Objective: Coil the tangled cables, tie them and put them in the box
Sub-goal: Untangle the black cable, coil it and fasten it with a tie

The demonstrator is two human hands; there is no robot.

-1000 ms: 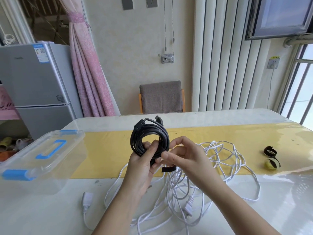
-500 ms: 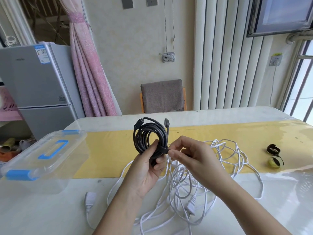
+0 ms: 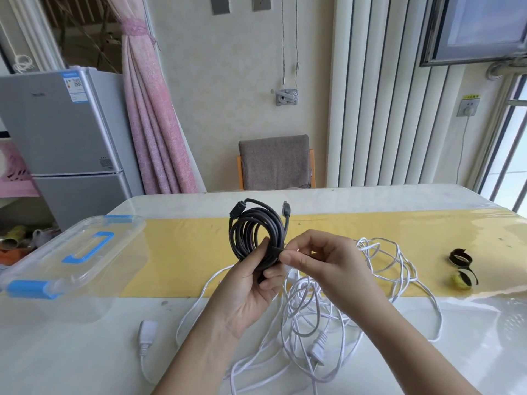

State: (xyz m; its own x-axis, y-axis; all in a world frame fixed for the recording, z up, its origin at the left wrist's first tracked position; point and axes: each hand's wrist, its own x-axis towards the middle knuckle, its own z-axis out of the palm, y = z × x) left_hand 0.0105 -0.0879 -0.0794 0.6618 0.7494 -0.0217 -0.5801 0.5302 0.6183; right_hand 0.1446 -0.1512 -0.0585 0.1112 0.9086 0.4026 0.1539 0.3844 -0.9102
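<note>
Plastic box (image 3: 125, 240) lidded; right hand (image 3: 322, 260) pinches cable's (image 3: 256, 223) strap (image 3: 273, 250).

Glossy white table (image 3: 370, 201), broad yellow strip (image 3: 185, 252) across it. A clear plastic box with blue handle (image 3: 85, 252) sits far left, a tangled white cable (image 3: 399, 260) sprawls centre, and off right lie a rolled black strap (image 3: 459, 256) and a rolled yellow-and-black strap (image 3: 463, 278), side by side.

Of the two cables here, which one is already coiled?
The black cable, gripped upright by the left hand; the white cable lies in a loose tangle on the table.
</note>
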